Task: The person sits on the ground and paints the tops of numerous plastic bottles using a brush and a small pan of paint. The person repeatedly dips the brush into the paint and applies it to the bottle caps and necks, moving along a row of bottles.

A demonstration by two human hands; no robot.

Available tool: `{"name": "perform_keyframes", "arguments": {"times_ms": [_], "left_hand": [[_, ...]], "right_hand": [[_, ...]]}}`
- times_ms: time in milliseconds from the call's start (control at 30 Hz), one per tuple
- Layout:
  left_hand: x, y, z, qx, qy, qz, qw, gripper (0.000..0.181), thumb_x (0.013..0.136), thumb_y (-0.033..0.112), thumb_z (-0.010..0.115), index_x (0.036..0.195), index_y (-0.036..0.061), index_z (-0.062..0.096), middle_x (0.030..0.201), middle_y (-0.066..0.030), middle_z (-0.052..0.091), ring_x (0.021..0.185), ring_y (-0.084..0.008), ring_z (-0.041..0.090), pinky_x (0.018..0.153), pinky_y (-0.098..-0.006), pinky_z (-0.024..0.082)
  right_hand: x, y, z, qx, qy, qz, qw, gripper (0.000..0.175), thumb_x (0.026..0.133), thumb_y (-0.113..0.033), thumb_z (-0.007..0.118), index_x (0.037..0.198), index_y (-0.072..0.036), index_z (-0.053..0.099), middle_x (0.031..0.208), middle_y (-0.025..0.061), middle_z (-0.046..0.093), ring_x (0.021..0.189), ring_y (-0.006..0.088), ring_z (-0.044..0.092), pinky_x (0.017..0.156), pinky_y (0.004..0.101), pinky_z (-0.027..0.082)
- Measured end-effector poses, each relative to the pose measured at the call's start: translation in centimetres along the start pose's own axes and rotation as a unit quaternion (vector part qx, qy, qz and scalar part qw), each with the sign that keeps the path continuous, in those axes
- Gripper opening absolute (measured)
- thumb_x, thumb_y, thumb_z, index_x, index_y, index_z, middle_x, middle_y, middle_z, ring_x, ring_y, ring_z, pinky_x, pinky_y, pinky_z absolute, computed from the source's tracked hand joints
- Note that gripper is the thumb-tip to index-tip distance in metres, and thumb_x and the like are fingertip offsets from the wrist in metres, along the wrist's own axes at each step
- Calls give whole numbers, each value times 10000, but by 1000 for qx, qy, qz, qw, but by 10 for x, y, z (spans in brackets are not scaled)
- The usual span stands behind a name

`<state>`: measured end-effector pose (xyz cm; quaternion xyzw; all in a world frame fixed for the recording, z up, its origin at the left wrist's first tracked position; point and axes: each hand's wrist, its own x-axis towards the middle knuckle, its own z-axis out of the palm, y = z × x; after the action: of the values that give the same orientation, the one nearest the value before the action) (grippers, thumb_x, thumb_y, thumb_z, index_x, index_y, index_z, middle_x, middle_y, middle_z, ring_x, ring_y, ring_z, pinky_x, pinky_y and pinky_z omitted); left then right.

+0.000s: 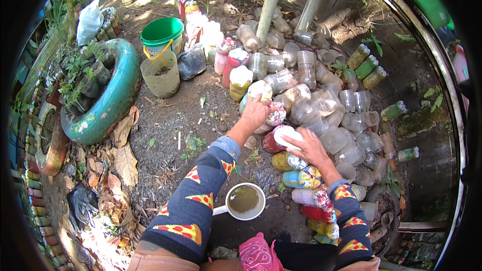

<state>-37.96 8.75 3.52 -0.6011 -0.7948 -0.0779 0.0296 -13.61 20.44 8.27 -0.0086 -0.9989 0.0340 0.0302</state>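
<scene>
My right hand [310, 146] grips a smooth white oval object [287, 136], perhaps a scrubbing brush, against the top of a red painted bottle [269, 142]. The object's underside is hidden. My left hand [256, 116] lies with fingers spread over the neighbouring bottles: a speckled pink-and-white one [277, 113] and one with a pale yellow-and-white top [260, 89]. These belong to a curved row of painted plastic bottles. Closer to me, a yellow bottle [283, 161] and a light blue one [297, 178] lean in the same row. A white dipper [246, 216] of murky water stands between my forearms.
Clear cut plastic bottles [320, 105] lie heaped beyond the row, around bamboo posts [272, 5]. To the left are a green-and-white bucket [175, 39], a cloudy plastic container [165, 79] and a turquoise tyre planter [122, 98]. Dry leaves [126, 163] litter the soil.
</scene>
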Motion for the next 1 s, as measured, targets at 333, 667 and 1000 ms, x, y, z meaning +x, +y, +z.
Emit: {"name": "perform_keyframes", "arguments": {"times_ms": [333, 667, 1000], "left_hand": [[2, 2, -1, -5, -18, -13, 1000, 401, 913, 337, 645, 1304, 429, 653, 1390, 95, 588, 1241, -267, 512, 913, -498, 437], [3, 2, 4, -1, -16, -18, 1000, 409, 918, 350, 651, 1319, 430, 641, 1427, 91, 571, 1258, -278, 504, 937, -504, 431], [1, 1, 3, -33, -23, -26, 999, 392, 925, 369, 650, 1311, 435, 644, 1418, 103, 575, 1247, -265, 498, 948, -498, 426]], "right_hand": [[60, -38, 39, -60, -18, -18, 998, 549, 892, -379, 696, 1420, -399, 545, 1213, 123, 542, 1055, 289, 537, 880, 419, 454], [8, -14, 12, -12, 55, -12, 998, 575, 886, -375, 703, 1435, -414, 538, 1265, 149, 538, 1115, 321, 541, 923, 427, 453], [-12, -17, 13, -6, 46, 0, 999, 585, 884, -361, 705, 1443, -389, 535, 1248, 137, 540, 1103, 329, 536, 908, 440, 451]]}}
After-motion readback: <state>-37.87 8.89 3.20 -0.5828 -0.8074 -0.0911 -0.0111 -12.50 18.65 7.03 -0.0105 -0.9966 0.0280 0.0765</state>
